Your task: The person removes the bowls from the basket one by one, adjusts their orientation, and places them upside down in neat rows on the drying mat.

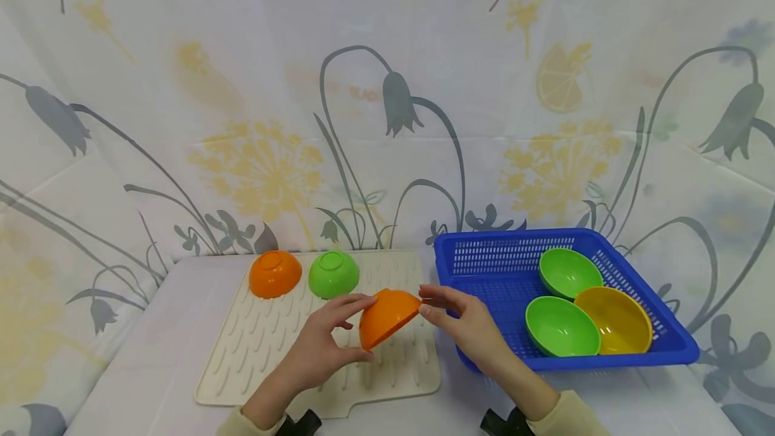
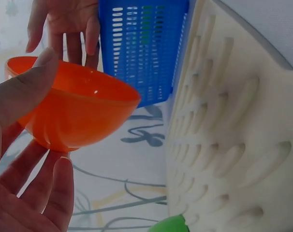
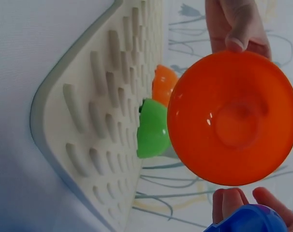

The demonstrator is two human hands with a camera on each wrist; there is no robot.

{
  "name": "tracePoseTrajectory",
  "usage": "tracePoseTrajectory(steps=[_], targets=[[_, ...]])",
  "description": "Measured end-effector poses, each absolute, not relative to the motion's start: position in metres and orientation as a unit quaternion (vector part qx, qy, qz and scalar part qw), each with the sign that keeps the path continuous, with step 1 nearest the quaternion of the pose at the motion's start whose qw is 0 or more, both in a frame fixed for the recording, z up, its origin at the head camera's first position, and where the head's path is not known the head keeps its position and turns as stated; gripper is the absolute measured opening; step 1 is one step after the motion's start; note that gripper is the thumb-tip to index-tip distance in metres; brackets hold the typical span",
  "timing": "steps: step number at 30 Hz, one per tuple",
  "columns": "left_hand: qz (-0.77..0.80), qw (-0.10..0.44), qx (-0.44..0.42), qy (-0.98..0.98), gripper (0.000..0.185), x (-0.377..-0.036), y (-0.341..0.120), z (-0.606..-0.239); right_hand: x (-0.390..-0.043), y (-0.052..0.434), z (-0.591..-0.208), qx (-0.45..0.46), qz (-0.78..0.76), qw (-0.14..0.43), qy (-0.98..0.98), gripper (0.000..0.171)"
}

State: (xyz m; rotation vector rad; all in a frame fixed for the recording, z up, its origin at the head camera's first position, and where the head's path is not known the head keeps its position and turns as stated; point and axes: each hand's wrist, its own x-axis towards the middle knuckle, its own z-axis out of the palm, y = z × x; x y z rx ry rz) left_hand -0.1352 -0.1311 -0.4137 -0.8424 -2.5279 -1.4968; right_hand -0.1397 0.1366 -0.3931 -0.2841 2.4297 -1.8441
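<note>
An orange bowl (image 1: pixel 387 316) is held tilted over the ridged cream mat, its opening facing down and to the right in the head view. My left hand (image 1: pixel 321 342) grips it, thumb at the rim and fingers by the base, as the left wrist view shows on the bowl (image 2: pixel 83 111). At the opposite rim is my right hand (image 1: pixel 469 328), fingers extended; in the right wrist view its fingers (image 3: pixel 228 205) appear just apart from the bowl (image 3: pixel 233 121). Upside down on the mat (image 1: pixel 272 355) sit another orange bowl (image 1: pixel 275 274) and a green bowl (image 1: pixel 334 274).
On the right stands a blue perforated basket (image 1: pixel 484 268). Inside it lie two green bowls (image 1: pixel 563 326) and a yellow-orange bowl (image 1: pixel 617 321), openings up. A white cloth (image 1: pixel 145 355) covers the table, and a flower-printed curtain (image 1: pixel 387 173) hangs behind.
</note>
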Motion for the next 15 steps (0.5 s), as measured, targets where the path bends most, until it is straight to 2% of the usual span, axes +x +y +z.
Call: tracePoseTrajectory(steps=[15], targets=[[-0.427, 0.076, -0.35, -0.831, 0.068, -0.1279, -0.1255, -0.4035, -0.1376, 0.134, -0.3914, -0.169, -0.557, 0.062, 0.811, 0.052]])
